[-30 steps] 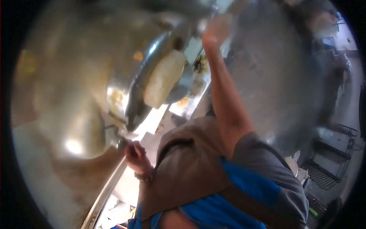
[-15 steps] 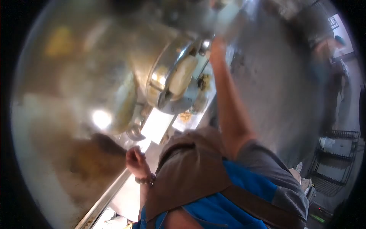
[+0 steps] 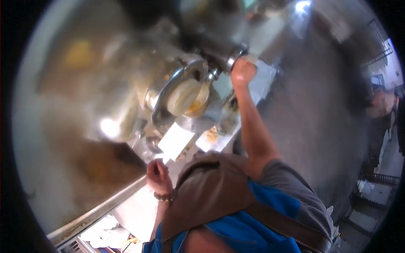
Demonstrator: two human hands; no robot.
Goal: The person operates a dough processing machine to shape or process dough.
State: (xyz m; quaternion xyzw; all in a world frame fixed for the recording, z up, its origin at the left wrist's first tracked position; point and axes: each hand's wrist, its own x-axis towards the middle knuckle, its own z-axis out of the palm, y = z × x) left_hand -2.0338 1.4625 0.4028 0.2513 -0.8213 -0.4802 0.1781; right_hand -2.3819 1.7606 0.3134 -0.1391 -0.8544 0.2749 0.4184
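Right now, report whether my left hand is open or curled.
Curled: the left hand has fingers bent inward. Grip on anything: cannot tell.

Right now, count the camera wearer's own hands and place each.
2. The left hand is curled beside the brown apron, above a beaded bracelet. The right hand is far forward, by a shiny metal piece; blur hides whether it holds anything.

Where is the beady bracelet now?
In the head view, left of the middle, the beaded bracelet is around the wrist, just below the left hand, beside the brown apron.
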